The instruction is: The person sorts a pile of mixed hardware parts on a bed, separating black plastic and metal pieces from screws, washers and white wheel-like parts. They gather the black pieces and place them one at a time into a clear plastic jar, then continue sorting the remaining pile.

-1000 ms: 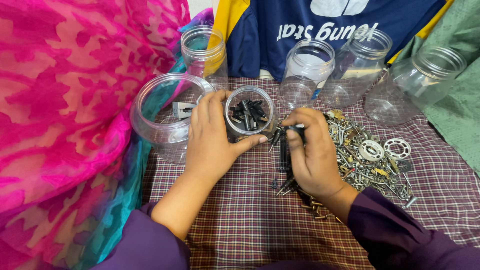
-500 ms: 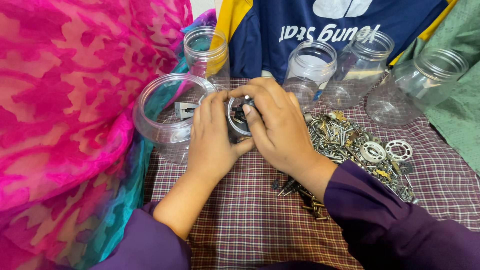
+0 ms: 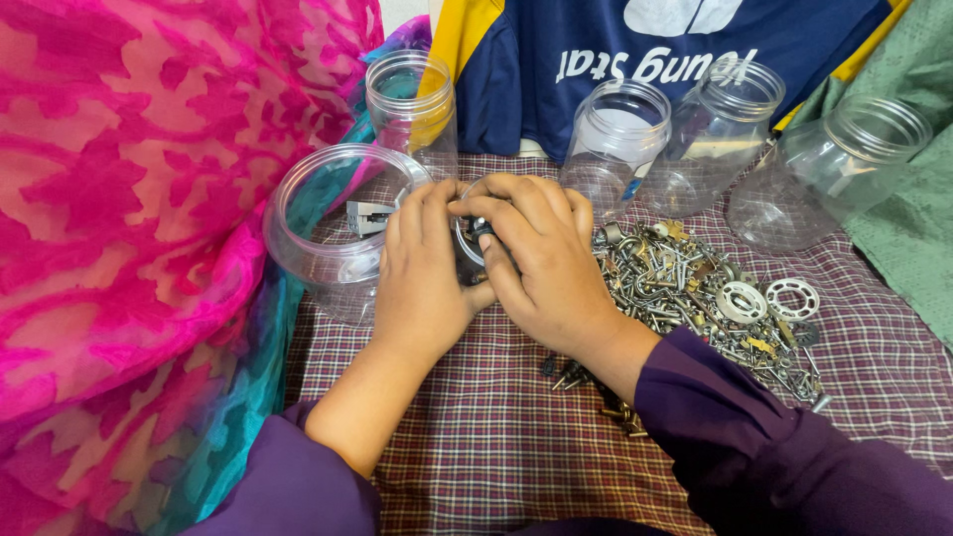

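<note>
Small clear plastic jar (image 3: pixel 465 241) sits between both hands: left hand (image 3: pixel 422 278) wraps its left side, right hand (image 3: pixel 541 263) covers the mouth, fingers curled, grip contents hidden.

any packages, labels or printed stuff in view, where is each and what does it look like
Navy cloth with white printed lettering: top centre, behind the jars, yellow trim at its sides.
Small blue label: low on the clear plastic jar right of the right hand; too small to make out.
No packages or screens.
</note>
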